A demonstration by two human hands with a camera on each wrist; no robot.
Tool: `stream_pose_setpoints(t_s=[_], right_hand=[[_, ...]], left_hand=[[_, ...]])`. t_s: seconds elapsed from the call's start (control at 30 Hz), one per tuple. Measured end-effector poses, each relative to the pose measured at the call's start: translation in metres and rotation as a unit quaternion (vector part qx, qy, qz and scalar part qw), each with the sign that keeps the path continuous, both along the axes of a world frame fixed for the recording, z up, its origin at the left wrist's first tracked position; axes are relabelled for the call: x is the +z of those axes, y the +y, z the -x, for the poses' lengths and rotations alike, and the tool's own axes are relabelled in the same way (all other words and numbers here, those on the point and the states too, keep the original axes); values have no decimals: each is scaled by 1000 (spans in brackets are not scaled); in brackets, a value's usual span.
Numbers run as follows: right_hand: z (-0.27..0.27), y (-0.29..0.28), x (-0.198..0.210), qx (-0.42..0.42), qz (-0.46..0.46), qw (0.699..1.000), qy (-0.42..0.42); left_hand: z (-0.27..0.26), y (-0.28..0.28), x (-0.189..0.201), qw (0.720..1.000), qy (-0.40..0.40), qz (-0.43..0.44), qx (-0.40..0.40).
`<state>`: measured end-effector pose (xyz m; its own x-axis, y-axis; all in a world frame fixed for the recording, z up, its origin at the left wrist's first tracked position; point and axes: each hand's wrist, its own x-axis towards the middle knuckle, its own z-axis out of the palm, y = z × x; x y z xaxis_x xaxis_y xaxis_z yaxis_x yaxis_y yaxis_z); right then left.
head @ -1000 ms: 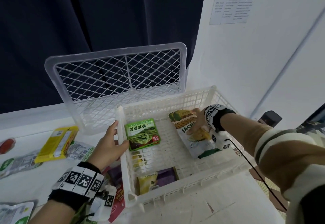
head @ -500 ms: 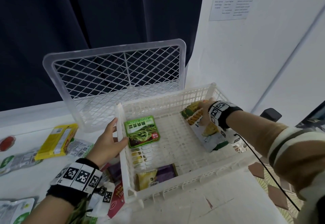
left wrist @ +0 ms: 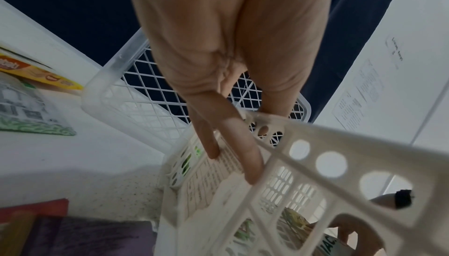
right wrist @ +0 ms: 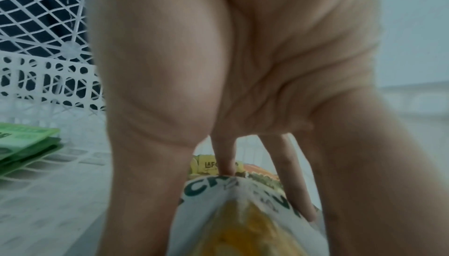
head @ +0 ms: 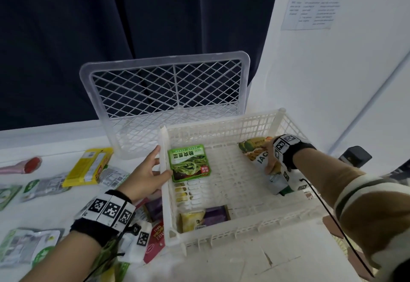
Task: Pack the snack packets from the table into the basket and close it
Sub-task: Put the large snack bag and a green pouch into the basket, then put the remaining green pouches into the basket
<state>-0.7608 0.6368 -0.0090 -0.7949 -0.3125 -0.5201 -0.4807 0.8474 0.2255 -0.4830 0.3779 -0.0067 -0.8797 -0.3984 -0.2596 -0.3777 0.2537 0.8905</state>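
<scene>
The left hand [left wrist: 226, 48] grips the white basket [left wrist: 359, 154] by its side wall, fingers [left wrist: 243, 150] outside, thumb hooked over the rim.

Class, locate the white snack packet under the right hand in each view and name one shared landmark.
Head: white snack packet right of centre, in the basket under the right hand.
Left wrist: white snack packet bottom right, through the basket wall.
Right wrist: white snack packet bottom centre, between thumb and fingers.
Shared landmark: the lattice lid.

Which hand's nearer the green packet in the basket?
Left. The left hand grips the basket wall right beside the green packet; the right hand is across the basket, holding the white packet.
</scene>
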Motion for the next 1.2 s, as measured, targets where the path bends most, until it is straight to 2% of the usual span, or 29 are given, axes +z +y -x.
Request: stream_pose_setpoints(t_s=[0.13,0.23,0.3,0.37,0.43,0.47,0.53,0.63,0.73,0.83,0.93,1.0,1.07,1.13,1.2], right_hand=[[-5,-3,-2,-8,29,999,-22],[-9,-2,-5,-4,3,999,39],[26,6,-43,15,18,998,53],[20,-14,-30,33,11,998,56],[-20,-42,11,41,80,995,41],[-60,-59,40,43,124,991,33],[-113,-89,79,61,240,969,17],[-169,-133,90,98,364,926,-33],[-217,-186,89,130,428,891,-73],[-259,-245,75,140,420,892,-92],[-286,-305,47,114,369,918,-84],[-294,-336,26,84,323,940,-76],[-298,-354,6,57,280,955,-83],[-300,-364,-17,64,237,965,-90],[-303,-370,-33,69,207,973,-77]], left_hand=[[-3,-1,-3,1000,7,-13,17],[-4,2,-4,999,16,-11,27],[-6,6,-2,999,22,1,27],[-15,4,0,999,34,26,25],[-33,-4,2,998,44,46,23],[-45,-12,3,997,45,56,23],[-73,-34,4,996,39,74,26],[-120,-82,1,993,15,105,54],[-165,-135,-2,983,-2,139,116],[-195,-187,-4,977,-13,157,142],[-195,-239,-13,971,-75,211,78],[-182,-271,-23,938,-148,315,-12],[-164,-294,-33,899,-187,387,-85],[-149,-306,-43,873,-203,420,-144],[-139,-312,-50,864,-219,410,-191]])
